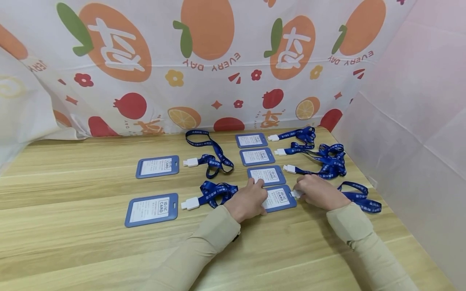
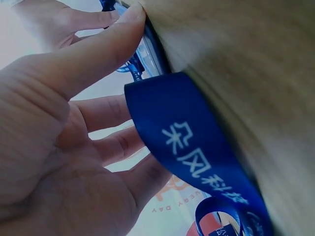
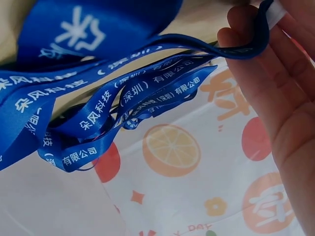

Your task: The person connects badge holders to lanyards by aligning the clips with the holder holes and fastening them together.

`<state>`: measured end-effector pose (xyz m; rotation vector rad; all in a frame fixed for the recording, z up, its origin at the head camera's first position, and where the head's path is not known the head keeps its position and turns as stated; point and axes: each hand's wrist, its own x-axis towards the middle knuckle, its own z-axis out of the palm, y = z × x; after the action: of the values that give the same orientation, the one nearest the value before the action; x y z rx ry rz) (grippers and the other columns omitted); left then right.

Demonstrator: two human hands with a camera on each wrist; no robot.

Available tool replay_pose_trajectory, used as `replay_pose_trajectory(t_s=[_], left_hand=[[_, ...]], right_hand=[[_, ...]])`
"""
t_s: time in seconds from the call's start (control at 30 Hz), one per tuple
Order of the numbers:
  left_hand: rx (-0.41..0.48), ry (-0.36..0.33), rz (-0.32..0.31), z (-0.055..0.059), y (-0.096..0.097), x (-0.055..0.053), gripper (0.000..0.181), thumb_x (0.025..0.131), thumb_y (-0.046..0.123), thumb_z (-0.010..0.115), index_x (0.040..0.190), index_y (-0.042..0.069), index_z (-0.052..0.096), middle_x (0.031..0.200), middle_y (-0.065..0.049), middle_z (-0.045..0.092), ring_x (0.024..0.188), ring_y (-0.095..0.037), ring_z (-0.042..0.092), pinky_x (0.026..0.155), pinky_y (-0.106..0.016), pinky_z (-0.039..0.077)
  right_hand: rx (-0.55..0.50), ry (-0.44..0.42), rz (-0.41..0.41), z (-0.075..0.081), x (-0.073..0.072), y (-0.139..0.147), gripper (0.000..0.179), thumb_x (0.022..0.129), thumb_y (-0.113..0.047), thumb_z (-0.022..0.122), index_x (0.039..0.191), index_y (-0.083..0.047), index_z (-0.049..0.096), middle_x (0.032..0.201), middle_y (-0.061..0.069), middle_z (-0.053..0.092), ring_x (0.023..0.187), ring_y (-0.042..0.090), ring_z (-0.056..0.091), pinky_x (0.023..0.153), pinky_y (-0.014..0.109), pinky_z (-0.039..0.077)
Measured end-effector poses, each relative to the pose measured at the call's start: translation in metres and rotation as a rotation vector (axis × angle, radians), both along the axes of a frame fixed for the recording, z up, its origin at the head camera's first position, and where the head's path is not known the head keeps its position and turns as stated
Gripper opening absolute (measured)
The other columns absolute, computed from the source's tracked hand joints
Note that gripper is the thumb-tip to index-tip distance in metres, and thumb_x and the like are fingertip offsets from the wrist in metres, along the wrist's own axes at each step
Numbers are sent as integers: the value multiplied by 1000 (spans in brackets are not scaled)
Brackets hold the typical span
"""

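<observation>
My left hand [image 1: 247, 200] grips the left end of the nearest blue card holder [image 1: 278, 199] in the right column, thumb on its near edge. This holder lies flat with its ID/IC card face up. At its slotted right end, my right hand [image 1: 317, 191] pinches the white plastic clip [image 1: 296, 194] of a blue lanyard [image 1: 360, 198], whose strap trails right across the table. In the left wrist view, a printed blue strap [image 2: 192, 142] passes in front of the left fingers. Printed lanyard straps [image 3: 98, 113] lie beside the right fingers in the right wrist view.
Behind this holder, several more card holders [image 1: 256, 156] form a column, each with a lanyard [image 1: 327, 161] to its right. Two other holders [image 1: 152, 209] lie left, with lanyards [image 1: 214, 192] beside them. A fruit-print cloth [image 1: 207, 89] hangs behind the wooden table [image 1: 91, 250]; a pale wall [image 1: 411, 121] borders the right.
</observation>
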<state>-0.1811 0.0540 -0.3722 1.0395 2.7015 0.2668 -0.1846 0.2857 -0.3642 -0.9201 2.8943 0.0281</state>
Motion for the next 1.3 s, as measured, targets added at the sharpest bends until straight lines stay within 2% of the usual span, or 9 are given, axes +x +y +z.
replay_pose_trajectory(t_s=[0.23, 0.8, 1.07, 1.3], left_hand=[[5, 3, 3, 1, 0, 0, 26, 87, 30, 82, 97, 7, 77, 120, -11, 58, 100, -26, 47, 73, -28, 51], [15, -6, 9, 0, -1, -1, 25, 86, 30, 83, 95, 8, 76, 118, -10, 59, 99, -25, 47, 74, -28, 50], [19, -5, 10, -1, -1, 0, 30, 85, 30, 84, 101, 7, 77, 118, -11, 60, 99, -26, 48, 76, -28, 51], [28, 3, 12, -1, -1, 1, 29, 84, 30, 85, 100, 7, 77, 118, -10, 60, 98, -26, 48, 75, -28, 51]], right_hand=[[6, -1, 3, 0, 0, -2, 21, 78, 8, 82, 98, 1, 79, 94, 11, 73, 85, 25, 71, 76, 37, 60], [-16, 28, 38, 0, -1, -2, 21, 76, 11, 82, 94, -1, 80, 88, 8, 72, 80, 20, 69, 72, 33, 59], [-6, 7, 30, -1, 0, -2, 21, 77, 10, 81, 94, -1, 80, 90, 9, 72, 81, 22, 70, 74, 34, 59], [-6, 15, 41, -1, -1, -3, 20, 76, 12, 81, 92, -2, 80, 83, 5, 69, 71, 13, 63, 66, 27, 56]])
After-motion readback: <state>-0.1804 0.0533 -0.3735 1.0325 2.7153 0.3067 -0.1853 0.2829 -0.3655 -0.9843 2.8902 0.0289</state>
